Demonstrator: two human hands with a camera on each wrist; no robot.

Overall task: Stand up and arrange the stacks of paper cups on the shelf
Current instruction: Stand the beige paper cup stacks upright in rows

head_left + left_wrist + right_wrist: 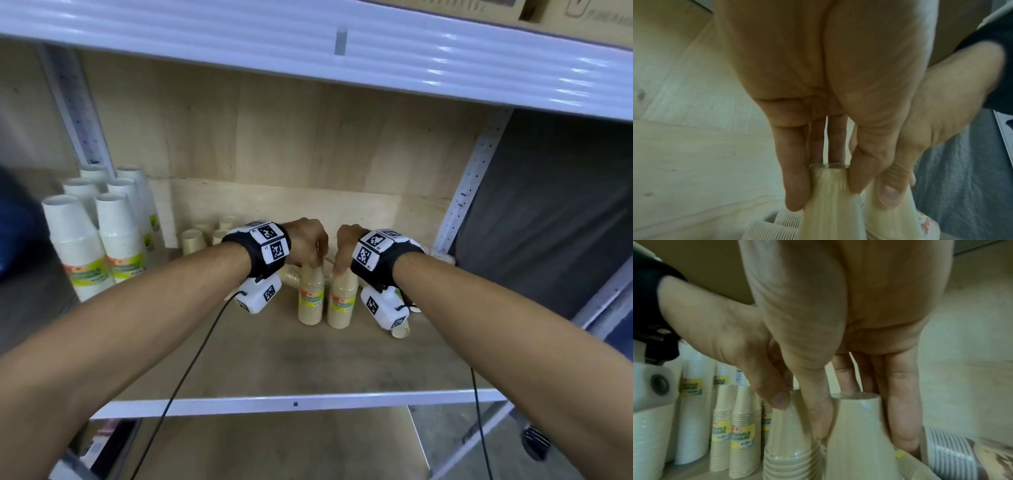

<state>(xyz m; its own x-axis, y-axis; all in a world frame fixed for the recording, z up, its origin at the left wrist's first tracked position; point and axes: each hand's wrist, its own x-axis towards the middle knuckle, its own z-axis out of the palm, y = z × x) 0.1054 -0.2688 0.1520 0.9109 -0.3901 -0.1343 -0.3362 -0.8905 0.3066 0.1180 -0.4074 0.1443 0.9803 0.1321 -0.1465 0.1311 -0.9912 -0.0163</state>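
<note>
Two hands work side by side at mid-shelf, each on top of its own beige cup stack. In the head view the left hand [306, 244] reaches down over the left stack [311, 297] and the right hand [348, 247] over the right stack [342, 301]; both stacks stand upright, upside down, just beside each other, with yellow-green labels facing front. The left wrist view shows the left hand's fingers [797, 186] and thumb pinching the narrow top of its stack [830, 203], with the other hand's thumb close beside it. In the right wrist view the right hand [838, 337] has its fingers [902, 415] pointing down around the top of its stack [859, 434], thumb on the near side, gripping it

The shelf [294, 404] has a worn wooden board with a white metal front edge, a wood back panel [274, 137] and perforated white uprights [469, 192]. Another white shelf [308, 44] runs overhead, carrying cardboard boxes [555, 13]

At far left stands a group of tall white cup stacks [102, 233] with the same labels. Behind the left wrist stand a few more beige stacks [193, 241]. Behind the held pair a stack lies on its side [291, 275], and another lies at the right by the right wrist [401, 330]. Both wrists wear black bands with white marker blocks [270, 245], and a black cable [191, 370] trails down from each
</note>
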